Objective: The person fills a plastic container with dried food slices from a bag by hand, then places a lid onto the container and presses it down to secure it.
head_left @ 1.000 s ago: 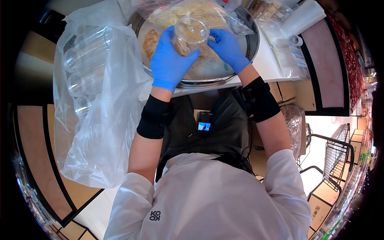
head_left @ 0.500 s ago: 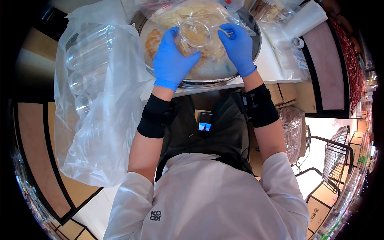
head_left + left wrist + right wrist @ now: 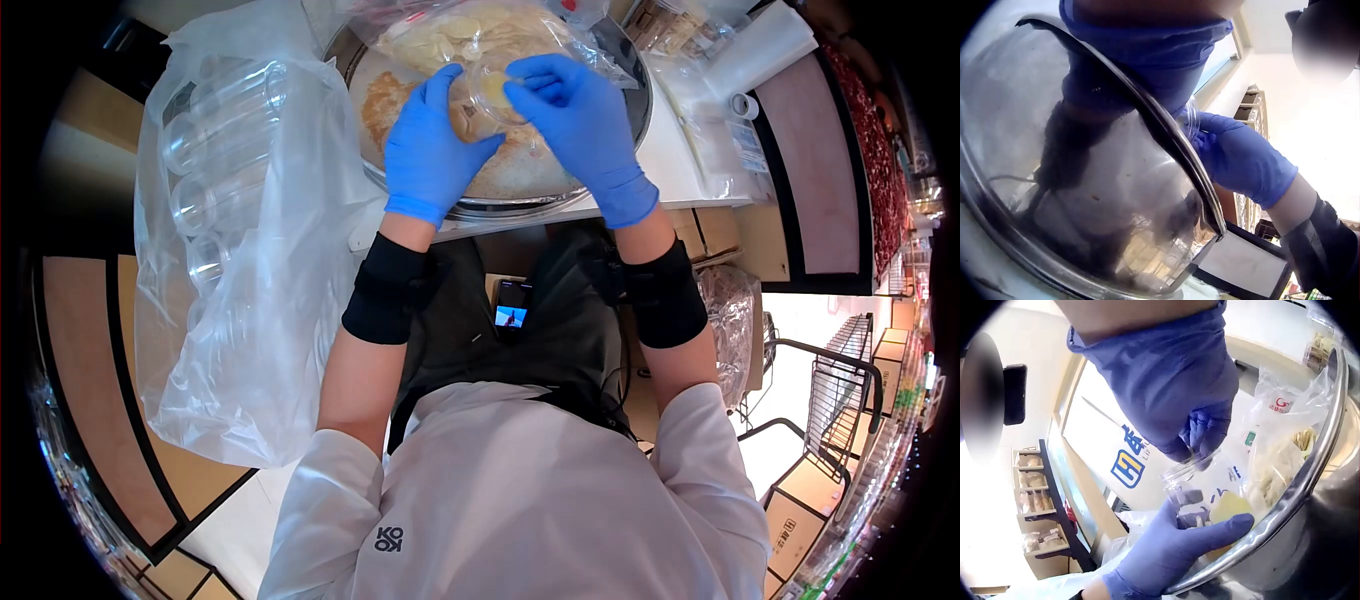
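Observation:
My blue-gloved left hand (image 3: 430, 155) grips a clear plastic jar (image 3: 1180, 481) around its side, fingers and thumb apart on the wall. At the jar's mouth my blue-gloved right hand (image 3: 580, 120) pinches a pale yellow slice (image 3: 496, 88) with its fingertips, which overlap the rim. In the right wrist view another pale yellow slice (image 3: 1232, 507) shows low at the jar, beside the left thumb. Below both hands is a wide round metal basin (image 3: 644, 115) with pale and brownish crumbs. The left wrist view shows mostly the basin's shiny outside, and the left fingers are hidden there.
A clear bag of pale slices (image 3: 450, 38) lies at the basin's back. To the left, a large plastic bag (image 3: 260, 350) holds several stacks of clear jars. A white roll (image 3: 765, 45) and plastic packs (image 3: 715, 140) lie on the right. A phone (image 3: 512, 305) rests below the table edge.
My right hand moved right, away from the jar, then came back left to its mouth. The jar now leans in the left hand, which has barely moved.

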Available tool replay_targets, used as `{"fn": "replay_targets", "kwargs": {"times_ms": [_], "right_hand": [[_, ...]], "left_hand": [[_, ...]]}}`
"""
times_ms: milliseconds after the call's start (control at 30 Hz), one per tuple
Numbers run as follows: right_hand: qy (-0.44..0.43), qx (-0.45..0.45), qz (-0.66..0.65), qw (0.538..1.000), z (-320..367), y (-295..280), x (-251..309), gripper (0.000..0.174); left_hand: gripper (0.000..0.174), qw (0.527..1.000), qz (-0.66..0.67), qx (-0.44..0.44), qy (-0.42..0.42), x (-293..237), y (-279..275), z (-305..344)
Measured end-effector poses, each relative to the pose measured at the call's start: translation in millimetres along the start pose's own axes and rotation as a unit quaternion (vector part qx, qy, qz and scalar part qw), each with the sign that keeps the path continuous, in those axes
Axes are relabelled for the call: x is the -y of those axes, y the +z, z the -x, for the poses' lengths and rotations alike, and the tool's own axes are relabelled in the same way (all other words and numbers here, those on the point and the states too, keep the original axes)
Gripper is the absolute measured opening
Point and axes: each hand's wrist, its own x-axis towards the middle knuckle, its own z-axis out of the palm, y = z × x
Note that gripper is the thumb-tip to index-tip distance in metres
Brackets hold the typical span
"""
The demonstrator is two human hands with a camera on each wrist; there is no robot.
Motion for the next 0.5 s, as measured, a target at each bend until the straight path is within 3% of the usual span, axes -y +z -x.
{"fn": "replay_targets", "kwargs": {"times_ms": [167,200,267,300,367,500], "right_hand": [[0.057,0.112,0.003,0.992,2,7,8,0.028],[0.057,0.112,0.004,0.992,2,7,6,0.028],[-0.028,0.179,0.040,0.983,0,7,-2,0.020],[-0.028,0.179,0.041,0.983,-1,6,-4,0.020],[0.020,0.263,0.042,0.964,-4,4,-6,0.021],[0.042,0.227,0.016,0.973,-1,-1,9,0.020]], "left_hand": [[0.082,0.999,0.004,-0.024,0.046,1,1,0],[0.080,0.998,0.016,-0.027,0.055,-1,-1,0],[0.078,0.997,0.029,-0.030,0.063,-1,-1,0],[0.077,0.996,0.025,-0.032,0.074,1,-1,-1],[0.075,0.995,0.022,-0.035,0.085,2,0,-1],[0.073,0.995,0.018,-0.027,0.089,-1,-2,0]]}}
